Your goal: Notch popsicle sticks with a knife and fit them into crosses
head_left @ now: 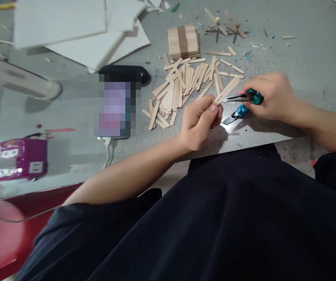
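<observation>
My left hand (200,121) is closed on a wooden craft stick (228,89), pinched between thumb and fingers, its free end pointing up and right. Small dark marks show on the stick near my thumb. In my right hand (270,95) are green-handled pliers (256,96), fingers wrapped round the grips, the metal jaws pointing left beside the stick. Whether the jaws touch it I cannot tell. Below the pliers lies a blue utility knife (242,110) with its blade out. A loose pile of craft sticks (174,93) spreads beyond my left hand.
A banded bundle of sticks (183,41) stands behind the pile. To the left are a blurred-out phone (114,109) with a cable, a black case (124,74), white boards (62,23) and a purple power socket (23,158). Small stick assemblies (235,25) lie at the back.
</observation>
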A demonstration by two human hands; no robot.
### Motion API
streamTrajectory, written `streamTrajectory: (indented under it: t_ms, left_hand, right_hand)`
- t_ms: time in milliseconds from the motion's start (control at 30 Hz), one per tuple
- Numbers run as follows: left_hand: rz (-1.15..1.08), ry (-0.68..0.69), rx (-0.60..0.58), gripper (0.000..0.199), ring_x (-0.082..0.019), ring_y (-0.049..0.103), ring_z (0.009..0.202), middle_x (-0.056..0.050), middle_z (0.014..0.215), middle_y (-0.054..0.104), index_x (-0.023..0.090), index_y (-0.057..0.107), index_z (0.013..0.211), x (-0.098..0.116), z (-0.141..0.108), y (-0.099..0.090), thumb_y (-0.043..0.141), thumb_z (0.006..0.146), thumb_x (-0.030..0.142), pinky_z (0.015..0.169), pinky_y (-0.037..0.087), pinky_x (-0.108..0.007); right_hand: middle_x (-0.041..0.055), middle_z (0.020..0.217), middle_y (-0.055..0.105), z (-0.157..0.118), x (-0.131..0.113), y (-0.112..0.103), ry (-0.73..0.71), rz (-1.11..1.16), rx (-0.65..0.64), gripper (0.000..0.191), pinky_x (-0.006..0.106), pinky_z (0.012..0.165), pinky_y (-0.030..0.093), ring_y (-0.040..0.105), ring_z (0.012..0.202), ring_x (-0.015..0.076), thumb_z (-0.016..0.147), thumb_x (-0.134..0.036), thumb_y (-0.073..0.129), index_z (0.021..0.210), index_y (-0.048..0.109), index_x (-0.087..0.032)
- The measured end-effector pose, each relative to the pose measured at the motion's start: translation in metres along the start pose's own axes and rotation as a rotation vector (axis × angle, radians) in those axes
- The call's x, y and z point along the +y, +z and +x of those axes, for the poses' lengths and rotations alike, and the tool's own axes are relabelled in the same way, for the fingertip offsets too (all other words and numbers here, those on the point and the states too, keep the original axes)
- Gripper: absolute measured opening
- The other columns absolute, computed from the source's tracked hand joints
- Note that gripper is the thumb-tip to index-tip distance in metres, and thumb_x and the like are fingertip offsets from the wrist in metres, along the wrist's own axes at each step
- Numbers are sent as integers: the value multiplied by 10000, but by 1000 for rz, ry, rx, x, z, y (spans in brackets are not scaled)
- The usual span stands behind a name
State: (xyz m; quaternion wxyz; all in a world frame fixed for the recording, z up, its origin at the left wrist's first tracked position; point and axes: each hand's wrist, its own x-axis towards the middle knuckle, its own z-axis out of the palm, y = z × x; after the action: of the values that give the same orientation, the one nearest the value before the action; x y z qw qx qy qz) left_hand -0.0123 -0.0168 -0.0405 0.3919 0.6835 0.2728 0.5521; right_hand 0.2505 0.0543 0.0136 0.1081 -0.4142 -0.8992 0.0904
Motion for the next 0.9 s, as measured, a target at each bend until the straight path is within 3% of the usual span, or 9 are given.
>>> streamTrajectory:
  t_ms: [167,333,500,667,900]
  left_hand:
    - [-2,3,-60,576,-112,358,522,36,581,418,242,496,729,3,6,0,604,1197,560,523,292,-365]
    - [71,42,-132,502,-139,329,509,37,588,407,259,491,734,11,9,-3,568,1192,451,542,304,-396]
    - [122,20,-192,434,-149,352,510,24,578,423,266,498,726,12,12,-7,560,1142,377,537,303,-398]
    - [165,-18,-308,335,-129,337,509,44,576,399,251,521,737,19,19,-13,575,1067,262,556,300,-371]
    - [257,-51,-377,361,-135,354,515,47,566,374,269,456,705,29,22,-14,553,1053,266,556,297,-370]
  right_hand:
    - [126,1138,881,-3,-8,0,-26,116,9,227,457,875,451,781,1038,340,1049,-490,687,1058,764,-276]
    - [107,1119,878,-6,-7,-1,-62,154,-22,253,477,922,508,799,1072,360,1027,-519,704,1074,797,-288]
    - [82,1009,846,-7,-6,-4,-125,207,-65,143,463,915,505,810,1047,352,967,-414,749,1012,806,-291]
    - [42,874,777,-4,2,-6,-272,195,-124,175,412,809,440,668,791,238,948,-441,715,939,788,-282]
    - [34,747,699,-6,0,-11,-214,133,-200,83,423,770,389,572,699,227,855,-349,728,888,773,-289]
